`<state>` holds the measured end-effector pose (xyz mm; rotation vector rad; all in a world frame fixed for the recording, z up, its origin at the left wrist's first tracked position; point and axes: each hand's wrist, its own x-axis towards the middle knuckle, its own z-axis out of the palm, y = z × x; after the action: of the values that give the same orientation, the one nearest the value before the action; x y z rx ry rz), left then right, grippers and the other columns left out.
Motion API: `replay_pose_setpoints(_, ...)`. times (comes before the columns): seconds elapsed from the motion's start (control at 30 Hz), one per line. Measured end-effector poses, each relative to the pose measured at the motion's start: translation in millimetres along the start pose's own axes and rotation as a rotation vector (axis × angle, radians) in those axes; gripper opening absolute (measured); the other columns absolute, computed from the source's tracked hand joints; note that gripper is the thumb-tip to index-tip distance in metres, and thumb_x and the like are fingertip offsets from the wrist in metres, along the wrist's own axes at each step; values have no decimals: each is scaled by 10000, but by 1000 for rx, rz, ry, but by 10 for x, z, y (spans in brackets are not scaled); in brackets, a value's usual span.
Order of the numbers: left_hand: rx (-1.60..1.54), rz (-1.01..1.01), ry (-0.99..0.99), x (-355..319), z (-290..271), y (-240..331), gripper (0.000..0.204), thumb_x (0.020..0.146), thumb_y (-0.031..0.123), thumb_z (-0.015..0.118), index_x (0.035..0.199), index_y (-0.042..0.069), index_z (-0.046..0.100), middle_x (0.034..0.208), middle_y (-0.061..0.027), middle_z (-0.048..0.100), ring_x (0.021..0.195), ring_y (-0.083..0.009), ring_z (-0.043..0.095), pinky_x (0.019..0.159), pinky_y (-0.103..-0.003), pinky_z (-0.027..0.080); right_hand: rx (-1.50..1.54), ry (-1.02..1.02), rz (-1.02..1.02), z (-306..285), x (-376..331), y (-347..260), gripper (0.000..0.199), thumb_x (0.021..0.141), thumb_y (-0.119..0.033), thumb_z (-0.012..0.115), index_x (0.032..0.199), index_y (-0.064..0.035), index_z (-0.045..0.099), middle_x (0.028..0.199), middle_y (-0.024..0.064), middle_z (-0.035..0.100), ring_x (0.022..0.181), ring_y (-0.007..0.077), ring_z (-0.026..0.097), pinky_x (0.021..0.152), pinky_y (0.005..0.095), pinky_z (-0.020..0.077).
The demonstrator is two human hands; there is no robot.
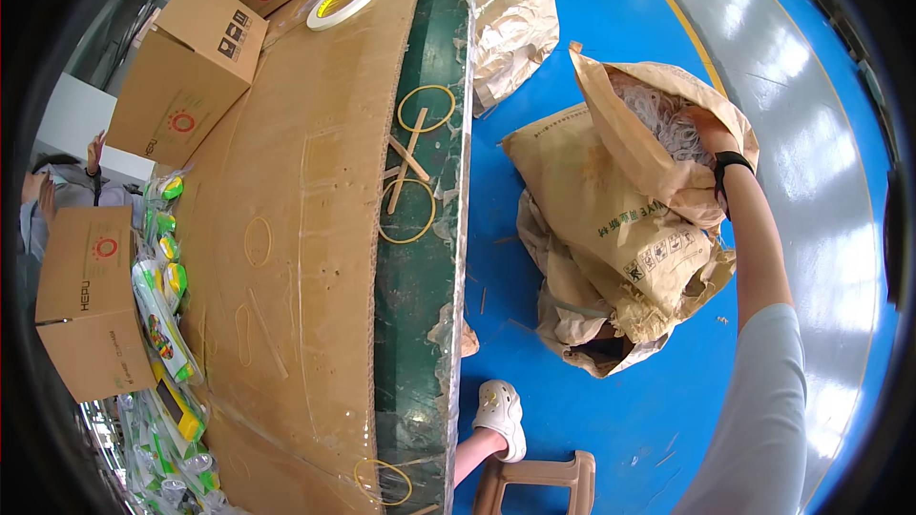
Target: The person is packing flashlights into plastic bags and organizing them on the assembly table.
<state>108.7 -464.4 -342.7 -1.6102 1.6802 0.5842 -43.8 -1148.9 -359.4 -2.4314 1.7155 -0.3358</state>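
My right hand (pixel 708 130) reaches down into the open mouth of a brown paper sack (pixel 611 172) standing on the blue floor. A tangle of pale, whitish-grey strands (pixel 663 119) fills the mouth of the sack. The hand touches these strands, and its fingers are hidden among them, so whether they grip anything does not show. A dark band circles the right wrist. My left hand is out of the picture.
A cardboard-covered table (pixel 324 181) carries yellow bands, wooden sticks and a tape roll (pixel 345 0). Cartons (pixel 181 86) and green-and-yellow bagged items (pixel 172 324) line its far left, near another person's hand (pixel 96 151). A brown stool (pixel 539 472) stands below.
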Motion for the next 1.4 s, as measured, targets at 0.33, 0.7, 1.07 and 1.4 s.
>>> replay_pose_setpoints(0.33, 80, 173, 39, 1169, 789, 13, 489, 836, 356, 436, 1206, 72, 582, 1266, -173, 525, 1212, -372, 459, 1060, -501, 331, 153, -95, 65, 208, 98, 312, 551, 925, -525, 471, 1297, -128, 560, 1370, 123, 522, 1284, 305, 459, 1080, 375, 336)
replay_pose_setpoints(0.7, 0, 45, 11, 474, 121, 52, 489, 846, 361, 472, 1244, 82, 532, 1297, -160, 487, 1246, -383, 401, 1075, -517, 290, -203, -315, 26, -384, -7, -311, 813, 764, -582, 648, 1303, 5, 492, 1365, 234, 475, 1298, 339, 432, 1080, 366, 341)
replay_pose_setpoints(1.07, -94, -49, 26, -207, -322, 134, 521, 831, 375, 512, 1248, 63, 524, 1305, -174, 478, 1248, -429, 370, 1061, -560, 271, -156, -468, 18, -489, -38, -461, 970, 637, -645, 715, 1415, -140, 427, 1476, 271, 299, 1369, 408, 302, 1123, 432, 289)
replay_pose_setpoints(1.4, -187, -168, 88, -808, -685, 151, 554, 818, 388, 549, 1252, 45, 516, 1313, -186, 470, 1250, -471, 342, 1048, -600, 255, -182, -427, -129, -378, 7, -454, 1108, 544, -623, 773, 1361, 17, 386, 1260, 255, 560, 1200, 389, 522, 1049, 423, 378)
